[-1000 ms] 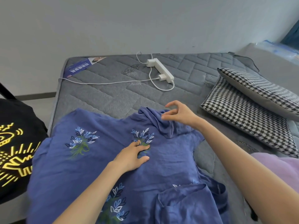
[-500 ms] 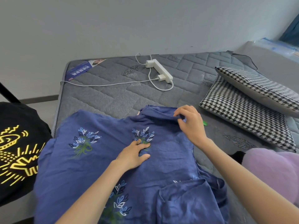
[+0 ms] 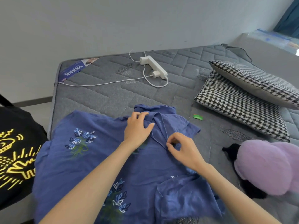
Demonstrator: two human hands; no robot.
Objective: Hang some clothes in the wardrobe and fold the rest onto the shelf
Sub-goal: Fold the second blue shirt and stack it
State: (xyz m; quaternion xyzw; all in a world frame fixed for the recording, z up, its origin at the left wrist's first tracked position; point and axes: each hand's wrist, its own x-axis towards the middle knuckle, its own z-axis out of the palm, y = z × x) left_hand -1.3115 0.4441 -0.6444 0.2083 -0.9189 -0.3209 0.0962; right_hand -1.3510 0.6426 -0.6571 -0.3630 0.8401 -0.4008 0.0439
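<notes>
Blue shirt point(image 3: 77, 172) spread on grey quilted mattress point(image 3: 105, 97) by pale wall point(image 3: 113, 21); left hand point(image 3: 137, 126) presses it, right hand point(image 3: 184, 151) pinches fold.

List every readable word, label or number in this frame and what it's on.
Mattress label: white characters on blue, too blurred to read.
Black fabric: yellow graphic, no readable letters.
Blue shirt: leaf print only, no text.
Green scrap: too small to tell.
</notes>
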